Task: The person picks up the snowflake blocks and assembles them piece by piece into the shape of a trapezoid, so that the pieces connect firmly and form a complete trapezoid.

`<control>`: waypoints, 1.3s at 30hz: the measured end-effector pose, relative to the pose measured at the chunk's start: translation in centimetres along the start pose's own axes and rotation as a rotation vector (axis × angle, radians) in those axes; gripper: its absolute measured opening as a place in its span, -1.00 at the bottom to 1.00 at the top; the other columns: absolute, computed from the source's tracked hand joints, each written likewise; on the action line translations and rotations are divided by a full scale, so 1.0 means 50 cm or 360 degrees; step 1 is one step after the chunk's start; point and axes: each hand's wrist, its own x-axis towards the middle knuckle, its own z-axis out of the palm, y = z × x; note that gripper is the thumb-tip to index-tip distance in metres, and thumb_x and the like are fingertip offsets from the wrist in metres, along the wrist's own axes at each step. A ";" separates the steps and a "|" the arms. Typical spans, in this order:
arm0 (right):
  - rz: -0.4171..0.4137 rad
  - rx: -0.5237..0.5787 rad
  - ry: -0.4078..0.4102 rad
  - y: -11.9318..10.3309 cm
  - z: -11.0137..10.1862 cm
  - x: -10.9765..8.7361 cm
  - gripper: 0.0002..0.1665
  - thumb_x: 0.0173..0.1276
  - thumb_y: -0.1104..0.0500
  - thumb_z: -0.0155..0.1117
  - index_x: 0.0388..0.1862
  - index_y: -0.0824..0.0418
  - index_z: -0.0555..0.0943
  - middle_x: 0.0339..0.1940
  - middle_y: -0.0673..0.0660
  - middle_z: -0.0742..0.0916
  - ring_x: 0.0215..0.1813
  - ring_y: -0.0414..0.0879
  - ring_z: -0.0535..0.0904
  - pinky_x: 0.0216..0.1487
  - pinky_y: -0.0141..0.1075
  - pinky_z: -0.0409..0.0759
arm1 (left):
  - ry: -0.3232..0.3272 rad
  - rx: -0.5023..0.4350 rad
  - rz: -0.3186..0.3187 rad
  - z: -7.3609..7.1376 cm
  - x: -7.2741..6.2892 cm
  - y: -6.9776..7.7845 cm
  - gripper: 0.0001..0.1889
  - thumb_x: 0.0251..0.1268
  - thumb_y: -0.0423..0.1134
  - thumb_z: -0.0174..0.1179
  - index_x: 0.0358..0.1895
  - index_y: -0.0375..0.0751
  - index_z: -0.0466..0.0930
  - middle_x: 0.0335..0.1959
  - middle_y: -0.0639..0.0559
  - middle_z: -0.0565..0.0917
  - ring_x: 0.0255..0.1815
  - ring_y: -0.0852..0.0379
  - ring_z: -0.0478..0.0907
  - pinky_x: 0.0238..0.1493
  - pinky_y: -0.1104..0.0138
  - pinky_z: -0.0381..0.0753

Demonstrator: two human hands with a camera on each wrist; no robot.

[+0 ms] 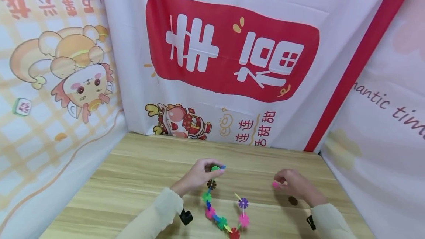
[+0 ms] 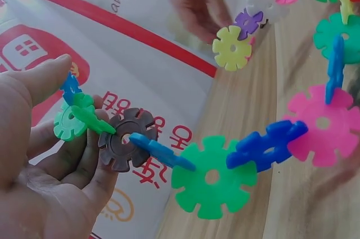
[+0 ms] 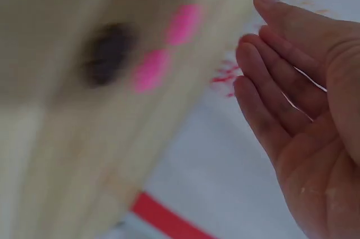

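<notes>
My left hand [image 1: 199, 174] grips the upper end of a chain of notched plastic snowflake discs. At that end, a blue disc [image 2: 71, 87] and a green disc [image 2: 73, 121] sit between thumb and fingers. The chain hangs past a brown disc [image 2: 126, 139] and a larger green disc [image 2: 214, 177], then curves over the table to a purple disc [image 1: 243, 203] and a yellow disc [image 2: 232, 48]. With fingers loosely bent and nothing in them, my right hand [image 3: 304, 93] hovers by two loose pink discs [image 3: 151, 70], blurred in the right wrist view.
A loose dark disc [image 3: 109, 53] lies near the pink ones. The wood-grain table [image 1: 139, 180] ends at a printed cloth [image 1: 132, 47] at the back, with more cloth hanging at both sides.
</notes>
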 end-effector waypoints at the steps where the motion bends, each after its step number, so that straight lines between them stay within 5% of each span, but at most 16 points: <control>1: 0.0005 -0.0009 0.0003 0.012 0.012 -0.008 -0.74 0.28 0.24 0.59 -0.11 0.33 0.76 -0.21 0.15 0.83 -0.20 -0.04 0.75 -0.15 -0.19 0.79 | 0.0007 -0.0012 -0.0005 -0.002 0.000 0.001 -0.61 0.45 0.05 0.37 0.18 -0.06 0.70 0.05 -0.15 0.76 0.08 -0.26 0.71 0.08 0.16 0.79; 7: 0.0050 -0.0038 0.0083 0.051 0.066 -0.017 -0.62 0.26 0.29 0.59 0.04 0.37 0.74 -0.08 0.21 0.83 -0.05 0.07 0.77 0.00 -0.08 0.80 | 0.0088 -0.0105 0.0060 -0.004 0.007 0.014 -0.63 0.41 -0.03 0.41 0.17 -0.09 0.69 0.10 -0.22 0.75 0.05 -0.12 0.73 0.19 0.00 0.76; 13: 0.0053 0.0118 0.0101 0.071 0.079 -0.009 -0.77 0.24 0.39 0.56 -0.11 0.32 0.77 -0.22 0.14 0.81 -0.19 -0.03 0.76 -0.17 -0.24 0.79 | 0.0220 -0.0159 0.0144 0.000 0.009 0.042 -0.62 0.37 -0.09 0.46 0.17 -0.10 0.68 0.06 -0.10 0.77 -0.03 0.09 0.73 0.05 0.25 0.80; 19: 0.0252 0.0335 0.0024 0.074 0.062 0.007 -0.93 0.32 0.25 0.55 -0.28 0.13 0.79 -0.34 -0.02 0.78 -0.30 -0.23 0.60 -0.30 -0.39 0.63 | 0.0327 -0.0118 0.0189 -0.002 -0.001 0.053 -0.61 0.33 -0.08 0.49 0.16 -0.02 0.69 0.06 -0.04 0.77 0.00 0.06 0.72 -0.03 0.34 0.79; 23: 0.0236 0.0547 0.0106 0.012 0.029 0.043 -0.99 0.43 0.13 0.47 -0.23 0.00 0.80 -0.29 -0.10 0.81 -0.26 -0.21 0.68 -0.24 -0.41 0.68 | 0.0338 -0.0074 0.0195 -0.006 -0.008 0.058 -0.62 0.32 -0.09 0.50 0.15 -0.03 0.69 0.05 -0.04 0.77 -0.01 0.06 0.72 -0.04 0.34 0.79; 31: -0.0139 0.0652 0.0419 -0.175 -0.048 0.124 -0.92 0.47 -0.01 0.44 -0.11 -0.15 0.79 -0.20 -0.21 0.84 -0.14 -0.26 0.76 -0.13 -0.34 0.77 | 0.0328 -0.0053 0.0222 -0.013 -0.010 0.058 -0.63 0.34 -0.09 0.49 0.15 -0.05 0.70 0.03 -0.07 0.78 -0.07 0.06 0.73 -0.09 0.33 0.80; 39: -0.0406 0.0734 0.0568 -0.249 -0.044 0.168 -0.92 0.43 0.15 0.48 -0.13 -0.01 0.80 -0.22 -0.09 0.86 -0.20 -0.23 0.76 -0.15 -0.38 0.77 | 0.0287 -0.0041 0.0224 -0.016 -0.018 0.044 -0.65 0.37 -0.07 0.46 0.14 -0.05 0.70 0.06 -0.07 0.77 -0.05 0.04 0.73 -0.06 0.34 0.79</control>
